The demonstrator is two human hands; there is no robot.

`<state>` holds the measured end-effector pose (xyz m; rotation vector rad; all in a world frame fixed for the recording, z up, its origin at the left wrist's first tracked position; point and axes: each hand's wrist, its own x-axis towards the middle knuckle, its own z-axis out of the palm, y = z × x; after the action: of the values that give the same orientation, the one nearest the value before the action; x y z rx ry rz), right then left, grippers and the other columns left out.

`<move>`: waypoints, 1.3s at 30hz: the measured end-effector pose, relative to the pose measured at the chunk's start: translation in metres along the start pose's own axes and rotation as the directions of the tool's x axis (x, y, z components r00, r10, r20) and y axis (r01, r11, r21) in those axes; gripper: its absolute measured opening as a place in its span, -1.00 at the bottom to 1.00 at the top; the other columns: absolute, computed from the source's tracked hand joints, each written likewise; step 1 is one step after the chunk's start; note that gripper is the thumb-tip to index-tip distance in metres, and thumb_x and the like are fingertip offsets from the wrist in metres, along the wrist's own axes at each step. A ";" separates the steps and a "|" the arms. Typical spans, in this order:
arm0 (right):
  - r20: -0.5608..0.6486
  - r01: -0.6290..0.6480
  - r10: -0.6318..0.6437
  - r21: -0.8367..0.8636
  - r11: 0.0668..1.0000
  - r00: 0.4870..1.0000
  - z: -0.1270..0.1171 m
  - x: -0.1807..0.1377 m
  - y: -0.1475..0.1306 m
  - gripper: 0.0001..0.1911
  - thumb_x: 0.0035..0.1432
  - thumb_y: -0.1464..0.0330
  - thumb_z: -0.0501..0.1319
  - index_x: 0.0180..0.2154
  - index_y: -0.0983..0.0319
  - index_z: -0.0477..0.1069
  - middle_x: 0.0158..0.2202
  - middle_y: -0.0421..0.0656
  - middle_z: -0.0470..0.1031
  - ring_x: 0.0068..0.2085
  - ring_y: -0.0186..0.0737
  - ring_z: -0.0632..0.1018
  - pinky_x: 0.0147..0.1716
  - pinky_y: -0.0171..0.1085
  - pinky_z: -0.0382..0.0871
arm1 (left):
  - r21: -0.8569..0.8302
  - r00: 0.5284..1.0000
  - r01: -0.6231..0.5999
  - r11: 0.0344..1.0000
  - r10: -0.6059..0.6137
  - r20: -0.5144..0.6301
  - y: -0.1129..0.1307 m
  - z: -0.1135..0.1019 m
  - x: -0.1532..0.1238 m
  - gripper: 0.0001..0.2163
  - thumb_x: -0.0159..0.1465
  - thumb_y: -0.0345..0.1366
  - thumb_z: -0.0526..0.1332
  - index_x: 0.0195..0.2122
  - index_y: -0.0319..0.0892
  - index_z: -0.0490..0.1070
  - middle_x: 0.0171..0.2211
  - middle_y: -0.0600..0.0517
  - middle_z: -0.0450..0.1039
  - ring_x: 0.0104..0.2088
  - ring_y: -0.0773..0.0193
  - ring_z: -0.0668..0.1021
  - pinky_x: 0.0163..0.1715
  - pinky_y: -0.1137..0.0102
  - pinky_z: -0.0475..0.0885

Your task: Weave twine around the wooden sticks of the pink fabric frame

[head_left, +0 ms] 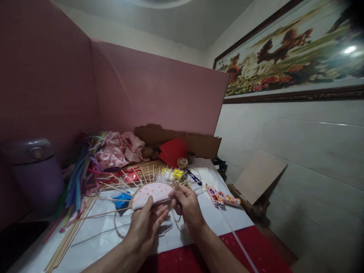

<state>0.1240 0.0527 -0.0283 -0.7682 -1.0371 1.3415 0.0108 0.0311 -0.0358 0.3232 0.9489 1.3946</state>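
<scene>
A half-round piece covered in pink dotted fabric [152, 194] is held up over the table, with thin wooden sticks [113, 176] fanning out from its curved edge. My left hand [146, 223] grips its lower edge, thumb on the fabric and fingers underneath. At the right corner of the piece, my right hand [186, 203] is closed in a pinch. Thin brown twine [176, 223] hangs beside that hand and appears to run into the pinch, though the fingertips partly hide it. Another loop of cord [116, 223] curves below the piece on the left.
Blue plastic packet [121, 200], utility knife [195, 178], twine ball [182, 163] and flowered ribbon [223, 198] lie around the piece. Loose sticks [71, 237] and colored pipe cleaners [78, 180] are at left, near a purple container [35, 178]. Pink fabric [121, 148] is heaped behind.
</scene>
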 end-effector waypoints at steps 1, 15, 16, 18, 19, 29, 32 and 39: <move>-0.001 -0.044 0.044 0.082 0.996 0.999 -0.001 0.000 -0.002 -0.55 -0.07 0.03 0.31 -0.57 0.31 0.37 -0.74 -0.32 0.24 -0.73 -0.58 0.09 -0.75 -0.50 -0.18 | 0.057 0.998 0.051 0.997 -0.049 -0.025 0.001 -0.001 -0.003 -0.95 0.20 -0.47 0.15 -0.41 -0.28 0.33 -0.56 -0.11 0.49 -0.54 0.24 0.57 -0.48 0.39 0.51; 0.432 -0.281 0.135 0.293 0.914 0.892 -0.011 -0.007 -0.023 -0.32 0.00 -0.24 -0.07 -0.56 0.24 0.33 -0.81 -0.39 0.01 -0.75 -0.50 -0.03 -0.75 -0.45 -0.10 | 0.384 0.738 -0.483 0.787 0.129 0.663 0.018 0.009 -0.012 -0.51 -0.05 -0.59 0.11 -0.08 -0.14 0.47 -0.60 0.06 0.41 -0.62 0.33 0.41 -0.70 0.51 0.28; 0.430 -0.271 0.126 0.294 0.917 0.894 -0.011 -0.008 -0.024 -0.31 -0.01 -0.25 -0.08 -0.57 0.23 0.32 -0.81 -0.39 0.00 -0.75 -0.50 -0.03 -0.74 -0.45 -0.10 | 0.389 0.721 -0.502 0.772 0.125 0.682 0.015 0.009 -0.011 -0.58 -0.04 -0.57 0.11 -0.17 -0.15 0.51 -0.56 0.03 0.43 -0.58 0.31 0.43 -0.68 0.50 0.29; 0.443 -0.271 0.121 0.293 0.917 0.888 -0.011 -0.009 -0.025 -0.31 -0.02 -0.26 -0.08 -0.57 0.23 0.32 -0.80 -0.39 -0.01 -0.74 -0.50 -0.03 -0.74 -0.45 -0.11 | 0.430 0.696 -0.570 0.700 0.134 0.705 0.013 0.008 -0.009 -0.77 0.01 -0.53 0.13 -0.40 -0.17 0.53 -0.53 0.00 0.44 -0.55 0.32 0.43 -0.65 0.50 0.27; 0.452 -0.274 0.119 0.294 0.916 0.884 -0.012 -0.009 -0.025 -0.31 -0.01 -0.26 -0.08 -0.56 0.23 0.32 -0.80 -0.39 0.00 -0.74 -0.50 -0.04 -0.73 -0.45 -0.13 | 0.461 0.696 -0.599 0.655 0.143 0.703 0.012 0.008 -0.007 -0.83 0.03 -0.51 0.15 -0.48 -0.18 0.51 -0.56 0.02 0.42 -0.57 0.34 0.40 -0.65 0.51 0.25; 0.221 -0.077 0.005 0.319 0.945 0.975 -0.013 -0.005 -0.031 -0.42 0.00 -0.18 0.07 -0.55 0.22 0.33 -0.78 -0.38 0.04 -0.71 -0.49 -0.03 -0.71 -0.42 -0.16 | 0.562 0.701 -0.690 0.456 0.228 0.676 0.027 -0.006 0.004 -0.90 0.01 -0.32 0.30 -0.60 -0.18 0.47 -0.62 0.06 0.34 -0.56 0.34 0.29 -0.57 0.49 0.14; 0.096 0.024 -0.064 0.370 0.929 0.993 -0.018 -0.002 -0.035 -0.49 0.02 -0.12 0.12 -0.55 0.20 0.34 -0.77 -0.38 0.03 -0.70 -0.47 -0.05 -0.72 -0.42 -0.17 | 0.619 0.757 -0.628 0.472 0.187 0.626 0.038 -0.013 0.003 -0.82 0.01 -0.27 0.31 -0.66 -0.20 0.41 -0.68 0.09 0.26 -0.61 0.39 0.24 -0.61 0.49 0.08; -0.013 0.147 -0.148 0.245 0.958 0.989 -0.020 0.005 -0.021 -0.63 0.01 0.09 0.28 -0.54 0.28 0.41 -0.69 -0.36 0.11 -0.67 -0.52 -0.05 -0.71 -0.43 -0.23 | 0.480 0.835 -0.439 0.759 0.147 0.531 0.063 -0.014 -0.005 -0.78 0.01 -0.18 0.30 -0.60 -0.21 0.37 -0.76 0.18 0.12 -0.72 0.51 0.07 -0.70 0.52 -0.11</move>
<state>0.1501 0.0580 -0.0162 -0.4919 -0.8938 1.3135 -0.0423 0.0348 0.0016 1.2874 0.9226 1.1855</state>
